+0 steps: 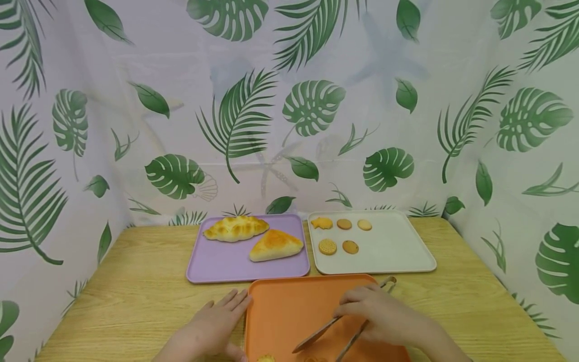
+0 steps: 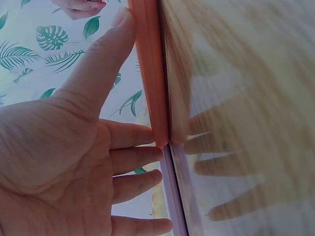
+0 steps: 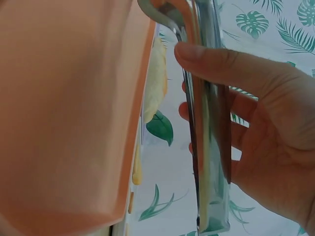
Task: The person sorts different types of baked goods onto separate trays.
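Right hand (image 1: 384, 318) holding slim silver metal tongs (image 1: 318, 335) over a rectangular orange tray (image 1: 289, 306), bottom centre of the frame.
The tongs are gripped between thumb and fingers; their two arms stand apart, tips toward the bottom edge. The left hand (image 1: 209, 328), lower left, is spread wide, fingers straight, fingertips at the orange tray's left rim. A pale yellow biscuit (image 1: 266, 358) on that tray is cut off by the bottom edge. Below centre, to the left: a rectangular lilac tray (image 1: 217, 265) bearing a golden elongated bread roll (image 1: 236, 229) and a golden-topped triangular bread (image 1: 276, 246). To the right: a rectangular white tray (image 1: 398, 251), five small golden-brown biscuits (image 1: 327, 247) at its left side. All trays lie on a light wood-grain bench (image 1: 117, 301).
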A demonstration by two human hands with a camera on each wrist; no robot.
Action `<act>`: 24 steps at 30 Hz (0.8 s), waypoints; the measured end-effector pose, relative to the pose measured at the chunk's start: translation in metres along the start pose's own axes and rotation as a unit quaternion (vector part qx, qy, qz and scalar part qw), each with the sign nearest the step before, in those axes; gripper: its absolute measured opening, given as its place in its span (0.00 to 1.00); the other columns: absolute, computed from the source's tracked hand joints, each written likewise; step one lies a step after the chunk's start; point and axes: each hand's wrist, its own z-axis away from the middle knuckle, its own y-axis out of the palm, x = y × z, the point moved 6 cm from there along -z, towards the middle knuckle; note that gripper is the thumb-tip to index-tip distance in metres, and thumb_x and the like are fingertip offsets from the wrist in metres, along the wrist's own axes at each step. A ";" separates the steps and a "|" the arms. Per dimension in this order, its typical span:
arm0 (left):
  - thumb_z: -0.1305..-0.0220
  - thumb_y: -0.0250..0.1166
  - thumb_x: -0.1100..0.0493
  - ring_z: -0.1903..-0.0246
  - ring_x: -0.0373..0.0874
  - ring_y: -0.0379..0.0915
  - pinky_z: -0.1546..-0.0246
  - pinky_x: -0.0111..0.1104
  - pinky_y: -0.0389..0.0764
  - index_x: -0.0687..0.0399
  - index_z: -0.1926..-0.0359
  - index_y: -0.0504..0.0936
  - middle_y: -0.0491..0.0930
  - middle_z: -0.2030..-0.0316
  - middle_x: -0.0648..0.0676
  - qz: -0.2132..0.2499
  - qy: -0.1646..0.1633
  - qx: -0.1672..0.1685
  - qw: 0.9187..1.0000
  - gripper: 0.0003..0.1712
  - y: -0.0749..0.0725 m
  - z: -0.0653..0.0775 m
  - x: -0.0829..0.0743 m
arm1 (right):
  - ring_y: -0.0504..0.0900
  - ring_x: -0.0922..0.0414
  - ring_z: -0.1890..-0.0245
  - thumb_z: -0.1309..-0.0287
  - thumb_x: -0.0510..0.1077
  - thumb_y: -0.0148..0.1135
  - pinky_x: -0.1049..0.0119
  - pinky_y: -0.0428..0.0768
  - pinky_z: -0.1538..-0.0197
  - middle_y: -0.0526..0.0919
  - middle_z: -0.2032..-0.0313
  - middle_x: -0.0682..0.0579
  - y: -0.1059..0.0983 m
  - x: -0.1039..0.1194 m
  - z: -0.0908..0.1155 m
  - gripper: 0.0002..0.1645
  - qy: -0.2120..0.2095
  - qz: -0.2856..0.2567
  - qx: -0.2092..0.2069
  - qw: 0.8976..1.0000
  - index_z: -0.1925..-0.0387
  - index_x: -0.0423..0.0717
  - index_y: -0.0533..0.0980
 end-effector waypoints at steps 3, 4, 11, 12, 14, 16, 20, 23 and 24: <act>0.72 0.62 0.25 0.32 0.54 0.45 0.44 0.60 0.59 0.53 0.32 0.53 0.51 0.31 0.54 0.003 -0.002 0.002 1.000 0.66 0.000 0.000 0.001 | 0.73 0.63 0.58 0.69 0.42 0.71 0.54 0.69 0.53 0.75 0.59 0.68 0.001 -0.005 -0.002 0.32 0.032 0.018 -0.015 0.999 0.55 0.67 0.75; 0.72 0.62 0.25 0.32 0.54 0.45 0.44 0.60 0.59 0.52 0.32 0.53 0.51 0.31 0.54 0.004 -0.002 0.003 1.000 0.66 0.000 0.000 0.001 | 0.73 0.62 0.57 0.69 0.43 0.72 0.52 0.70 0.53 0.75 0.59 0.68 0.001 -0.006 -0.002 0.32 0.045 0.023 -0.018 0.999 0.55 0.67 0.75; 0.73 0.60 0.24 0.32 0.54 0.43 0.44 0.61 0.58 0.52 0.32 0.52 0.49 0.31 0.54 0.014 -0.004 0.014 1.000 0.67 0.000 0.000 0.002 | 0.73 0.61 0.55 0.70 0.46 0.73 0.49 0.70 0.53 0.74 0.59 0.67 0.000 -0.007 -0.004 0.33 0.072 0.038 -0.020 0.997 0.55 0.67 0.75; 0.73 0.60 0.24 0.32 0.54 0.43 0.44 0.61 0.58 0.52 0.32 0.52 0.49 0.31 0.54 0.014 -0.004 0.015 1.000 0.67 0.000 -0.001 0.002 | 0.74 0.62 0.55 0.70 0.46 0.73 0.49 0.69 0.53 0.74 0.59 0.67 0.000 -0.006 -0.004 0.33 0.068 0.037 -0.021 0.997 0.55 0.67 0.75; 0.73 0.60 0.24 0.32 0.54 0.43 0.44 0.61 0.58 0.52 0.32 0.51 0.49 0.31 0.54 0.014 -0.005 0.016 1.000 0.67 0.000 -0.001 0.002 | 0.74 0.62 0.56 0.70 0.46 0.73 0.50 0.69 0.53 0.75 0.60 0.67 0.001 -0.003 -0.005 0.32 0.060 0.038 -0.023 0.997 0.56 0.67 0.75; 0.73 0.60 0.24 0.32 0.54 0.43 0.44 0.61 0.58 0.52 0.32 0.51 0.49 0.31 0.54 0.013 -0.004 0.015 1.000 0.67 0.000 0.000 0.002 | 0.74 0.62 0.56 0.70 0.47 0.73 0.52 0.69 0.52 0.75 0.60 0.67 0.003 0.000 -0.006 0.32 0.054 0.042 -0.023 0.997 0.56 0.67 0.75; 0.73 0.60 0.24 0.32 0.54 0.43 0.44 0.61 0.58 0.52 0.32 0.51 0.49 0.31 0.55 0.013 -0.004 0.013 1.000 0.67 -0.001 0.000 0.001 | 0.74 0.63 0.57 0.70 0.48 0.73 0.54 0.69 0.51 0.75 0.62 0.68 0.007 0.002 -0.007 0.29 0.051 0.048 -0.021 0.997 0.58 0.68 0.75; 0.73 0.60 0.24 0.32 0.54 0.43 0.44 0.61 0.58 0.52 0.32 0.51 0.49 0.31 0.55 0.013 -0.005 0.012 1.000 0.68 -0.001 0.001 0.001 | 0.74 0.63 0.58 0.69 0.49 0.73 0.54 0.68 0.51 0.75 0.62 0.69 0.008 0.002 -0.007 0.28 0.056 0.045 -0.019 0.997 0.59 0.68 0.76; 0.73 0.60 0.24 0.32 0.54 0.43 0.44 0.61 0.58 0.52 0.32 0.51 0.49 0.31 0.55 0.013 -0.005 0.012 1.000 0.68 -0.001 0.001 0.001 | 0.75 0.63 0.58 0.69 0.49 0.73 0.54 0.69 0.51 0.75 0.63 0.69 0.008 0.002 -0.007 0.28 0.057 0.044 -0.019 0.997 0.59 0.67 0.76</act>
